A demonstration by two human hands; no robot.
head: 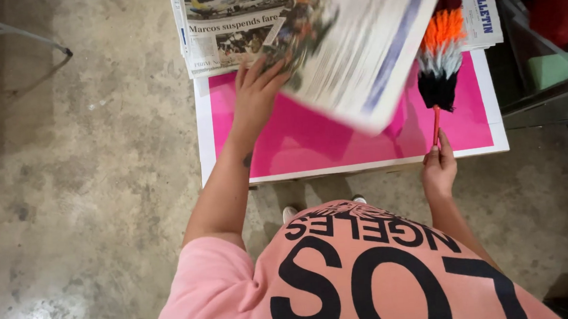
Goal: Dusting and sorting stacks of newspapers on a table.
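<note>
Pink board: near strip open between left hand and right hand. Far edge blocked by newspaper stack; raised paper overhangs centre, duster covers right side. Floor to left open.

feather duster: bands of orange, white-grey and black, red handle | table top: bright pink with white border | lifted newspaper: white, grey print, blue stripe, multicoloured photo | newspaper stack: white, black headlines, colour photos | T-shirt: salmon pink, black lettering | floor: mottled grey-brown concrete

Stained concrete floor, dim corners
</note>
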